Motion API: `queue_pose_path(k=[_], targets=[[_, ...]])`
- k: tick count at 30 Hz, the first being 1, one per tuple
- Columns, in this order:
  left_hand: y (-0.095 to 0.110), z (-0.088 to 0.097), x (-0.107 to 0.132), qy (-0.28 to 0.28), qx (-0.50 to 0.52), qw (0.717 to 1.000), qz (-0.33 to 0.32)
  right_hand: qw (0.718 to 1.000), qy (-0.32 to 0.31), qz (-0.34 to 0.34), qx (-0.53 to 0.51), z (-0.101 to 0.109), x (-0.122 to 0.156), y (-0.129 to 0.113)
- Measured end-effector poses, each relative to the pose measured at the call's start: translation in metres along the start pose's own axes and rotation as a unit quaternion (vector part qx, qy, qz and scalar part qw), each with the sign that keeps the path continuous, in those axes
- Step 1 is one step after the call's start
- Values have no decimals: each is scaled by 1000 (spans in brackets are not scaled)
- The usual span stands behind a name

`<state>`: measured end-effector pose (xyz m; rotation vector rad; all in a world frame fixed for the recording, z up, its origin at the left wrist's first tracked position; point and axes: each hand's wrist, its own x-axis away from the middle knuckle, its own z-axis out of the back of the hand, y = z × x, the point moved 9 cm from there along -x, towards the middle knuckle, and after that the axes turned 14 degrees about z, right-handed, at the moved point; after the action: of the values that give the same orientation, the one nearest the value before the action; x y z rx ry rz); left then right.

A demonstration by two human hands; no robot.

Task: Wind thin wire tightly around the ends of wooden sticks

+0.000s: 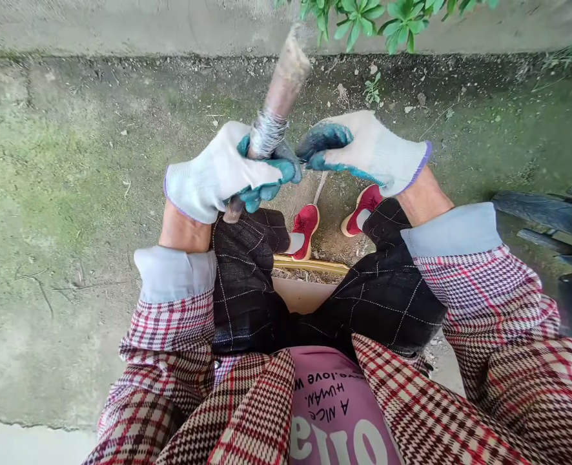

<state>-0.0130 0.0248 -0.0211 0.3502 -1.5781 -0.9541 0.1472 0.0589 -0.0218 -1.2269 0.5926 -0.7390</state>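
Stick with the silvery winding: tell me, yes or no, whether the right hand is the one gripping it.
No, the left hand grips the stick, its fingers closed around it by the silvery winding.

Mossy ground (97,213) with scattered pebbles (408,109) and twigs (37,278)

Soft, diffuse daylight falls evenly over the ground (73,213) with faint shadows, while the stick (281,97) blurs toward its far end.
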Motion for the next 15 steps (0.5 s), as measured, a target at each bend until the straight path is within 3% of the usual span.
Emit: queue_pose_path(k=[4, 10, 12, 15], targets=[[-4, 10, 28, 11, 47, 997, -55, 995, 34, -19, -94, 0, 6, 16], [-16, 18, 68, 49, 62, 993, -86, 991, 125, -4, -50, 17, 17, 39], [-20, 18, 82, 69, 55, 993, -75, 991, 129, 6, -34, 9, 18, 41], [-23, 14, 104, 76, 59, 992, -80, 996, 81, 35, 22, -18, 17, 32]])
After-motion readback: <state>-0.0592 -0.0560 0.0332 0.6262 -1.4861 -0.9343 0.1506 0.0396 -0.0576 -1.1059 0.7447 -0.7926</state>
